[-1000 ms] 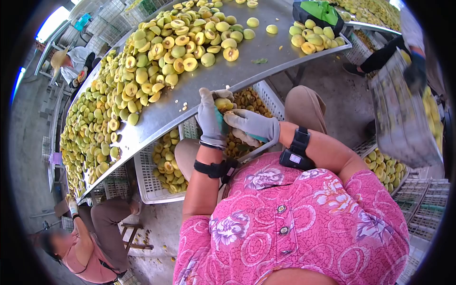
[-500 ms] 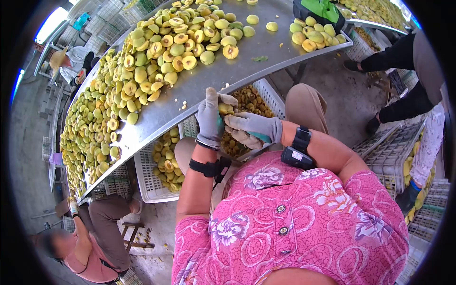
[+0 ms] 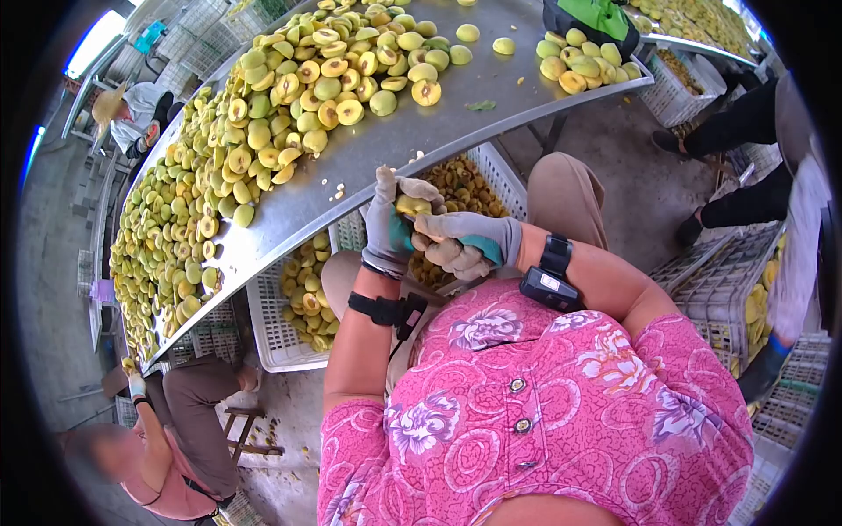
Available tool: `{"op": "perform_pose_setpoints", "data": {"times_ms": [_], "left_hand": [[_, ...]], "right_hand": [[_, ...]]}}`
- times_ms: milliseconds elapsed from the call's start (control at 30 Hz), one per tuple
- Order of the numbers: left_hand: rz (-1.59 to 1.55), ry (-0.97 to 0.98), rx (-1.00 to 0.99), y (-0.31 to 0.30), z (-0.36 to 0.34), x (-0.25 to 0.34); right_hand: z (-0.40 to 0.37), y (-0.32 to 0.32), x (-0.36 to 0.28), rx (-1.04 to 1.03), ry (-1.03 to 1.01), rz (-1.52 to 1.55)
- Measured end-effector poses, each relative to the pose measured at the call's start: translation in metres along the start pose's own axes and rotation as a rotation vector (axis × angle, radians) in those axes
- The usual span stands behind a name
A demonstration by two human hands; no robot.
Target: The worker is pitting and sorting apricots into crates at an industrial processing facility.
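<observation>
My left hand (image 3: 386, 223), in a grey glove with a green patch, is closed around a yellow-green stone fruit piece (image 3: 412, 205). Against that fruit are the fingertips of my gloved right hand (image 3: 469, 241), bent as in a grip; whatever they hold is hidden, apart from a small dark bit at the fruit. Both hands are just off the metal table's edge, above a white crate (image 3: 502, 180) of brownish fruit pieces. On the metal table (image 3: 386, 145) lies a large heap of halved stone fruit (image 3: 289, 114), cut faces showing.
Below the table, left of my knees, stands a white crate (image 3: 272, 337) of fruit halves. Whole-looking fruit (image 3: 583, 66) sits by a green and black bag (image 3: 601, 22). One person (image 3: 162, 465) sits at lower left, another (image 3: 136, 118) at upper left; someone stands right beside stacked crates (image 3: 715, 302).
My right hand has turned slightly, showing more of its curled fingers, and the fruit in my left hand is more exposed. The person at right has shifted a leg and sleeve.
</observation>
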State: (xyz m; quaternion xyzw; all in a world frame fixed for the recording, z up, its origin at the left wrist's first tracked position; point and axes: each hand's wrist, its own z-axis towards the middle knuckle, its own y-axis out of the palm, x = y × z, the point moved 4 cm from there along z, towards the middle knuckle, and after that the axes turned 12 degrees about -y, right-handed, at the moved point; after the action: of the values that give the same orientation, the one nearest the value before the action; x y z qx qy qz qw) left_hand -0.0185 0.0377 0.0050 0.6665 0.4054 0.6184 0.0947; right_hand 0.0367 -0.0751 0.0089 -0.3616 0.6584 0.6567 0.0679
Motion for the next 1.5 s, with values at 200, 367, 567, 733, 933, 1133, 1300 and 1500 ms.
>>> {"op": "perform_pose_setpoints", "data": {"times_ms": [200,367,567,733,933,1133,1300,1500], "left_hand": [[-0.171,-0.030,-0.010,-0.013,-0.002,-0.010],[0.652,0.290,0.113,-0.025,-0.022,0.002],[-0.194,-0.068,-0.153,-0.041,0.006,-0.025],[-0.359,-0.021,-0.247,0.008,-0.003,-0.013],[-0.340,0.267,0.033,-0.060,-0.026,0.019],[0.759,0.543,0.952,-0.135,-0.117,0.105],[1.137,0.357,1.011,-0.151,-0.063,0.153],[1.872,0.234,1.052,-0.170,0.033,0.179]], "right_hand": [[0.004,-0.002,0.005,-0.020,0.036,0.044],[0.012,-0.003,0.029,-0.096,0.108,0.064],[0.002,-0.005,0.026,-0.107,0.016,0.062],[-0.005,0.011,0.011,-0.225,0.015,0.272],[0.003,-0.009,0.007,-0.285,0.021,0.466],[0.018,-0.078,0.025,0.386,0.032,0.049],[0.020,-0.075,0.016,0.506,0.064,-0.332],[0.022,-0.082,0.016,0.447,0.092,-0.360]]}}
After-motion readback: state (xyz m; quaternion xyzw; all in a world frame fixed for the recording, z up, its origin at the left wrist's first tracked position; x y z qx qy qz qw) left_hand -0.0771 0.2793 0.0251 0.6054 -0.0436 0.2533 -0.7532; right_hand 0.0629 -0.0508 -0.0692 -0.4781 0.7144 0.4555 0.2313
